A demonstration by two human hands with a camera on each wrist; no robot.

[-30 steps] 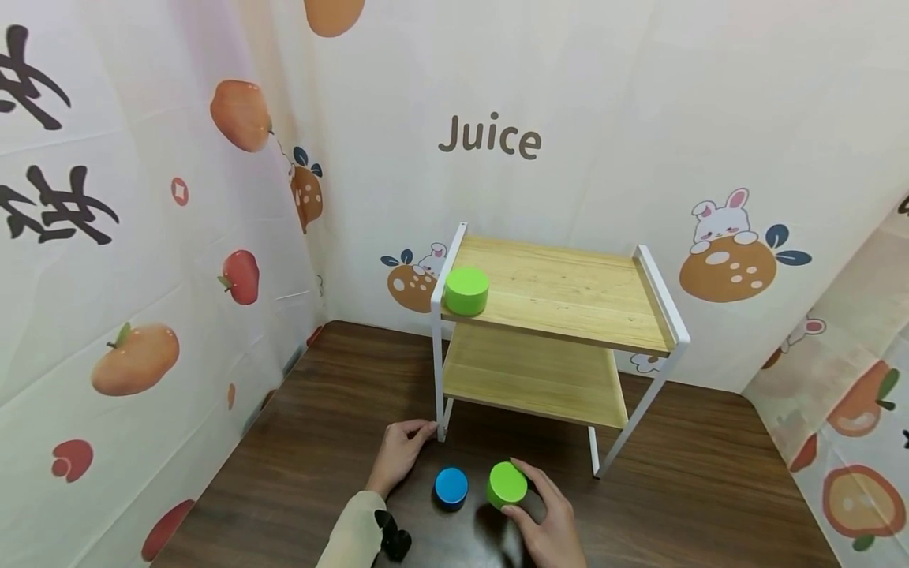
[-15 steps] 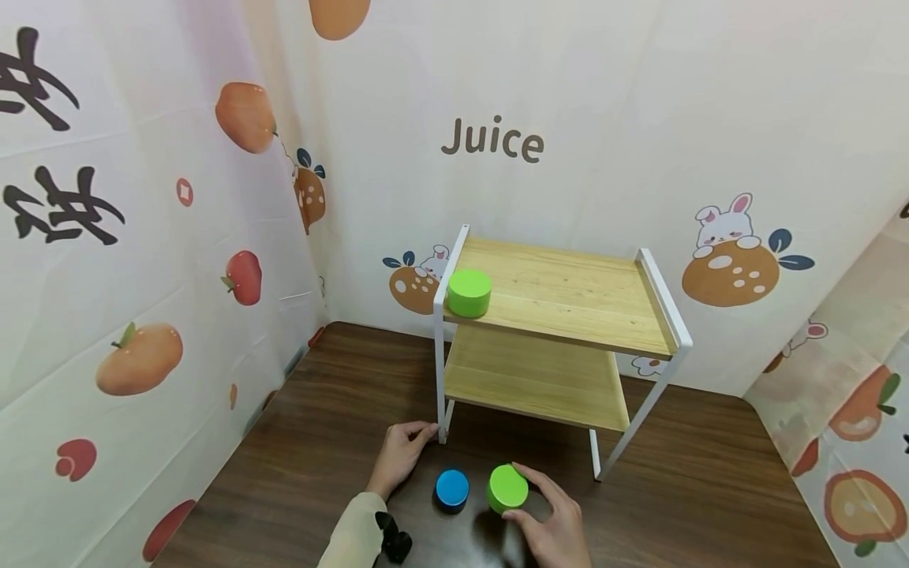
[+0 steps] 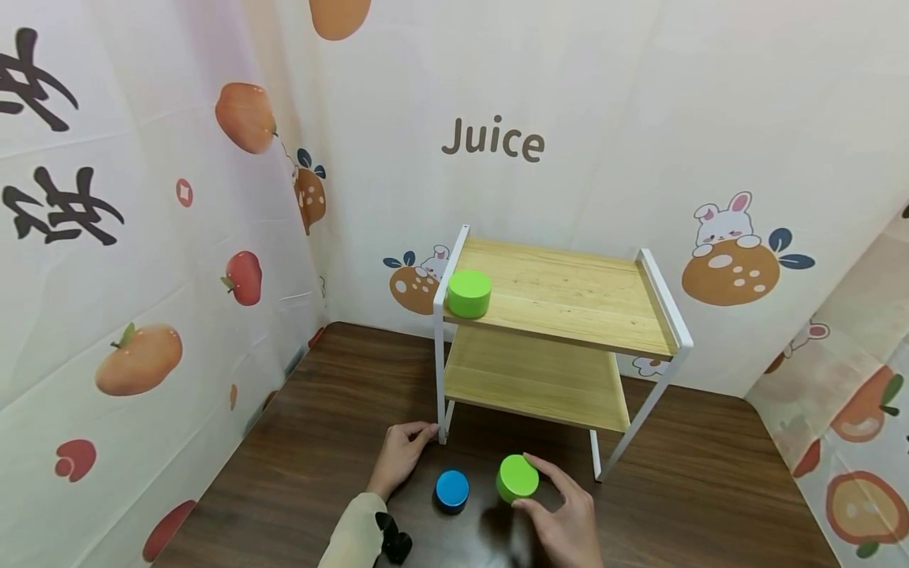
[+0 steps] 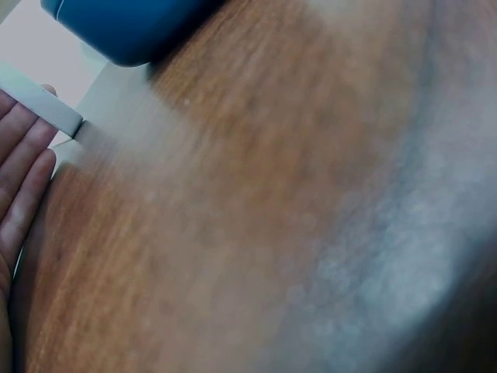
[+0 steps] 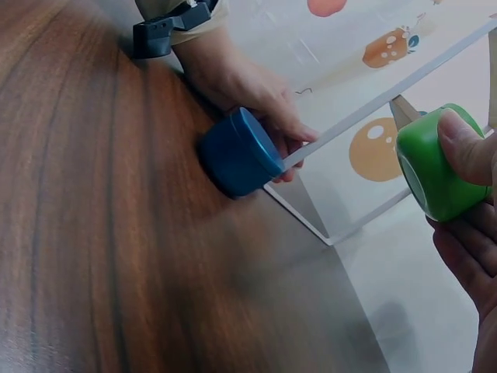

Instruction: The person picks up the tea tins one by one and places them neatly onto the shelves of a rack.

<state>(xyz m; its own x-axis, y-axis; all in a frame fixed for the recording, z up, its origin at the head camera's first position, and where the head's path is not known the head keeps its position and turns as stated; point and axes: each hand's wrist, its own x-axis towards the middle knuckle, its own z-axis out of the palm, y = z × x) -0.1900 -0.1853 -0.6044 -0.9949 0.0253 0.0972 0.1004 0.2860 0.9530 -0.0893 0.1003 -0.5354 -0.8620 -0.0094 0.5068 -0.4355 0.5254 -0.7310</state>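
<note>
My right hand grips a small round green tin between thumb and fingers, above the table. In the right wrist view this tin is tilted and apart from the tabletop. My left hand pinches the front left leg of a two-tier shelf near its foot. Its fingers lie along the white leg in the left wrist view. Between the hands a blue round tin stands upright on the table. Another green tin sits at the upper tier's front left corner.
The shelf has white metal side frames and a lower wooden tier. Beneath it is a dark wooden table. Printed cloth hangs behind and at both sides. A black device is strapped on the left wrist.
In the last half second my right hand has raised the green tin slightly and shifted it to the right. The left hand stays at the shelf leg.
</note>
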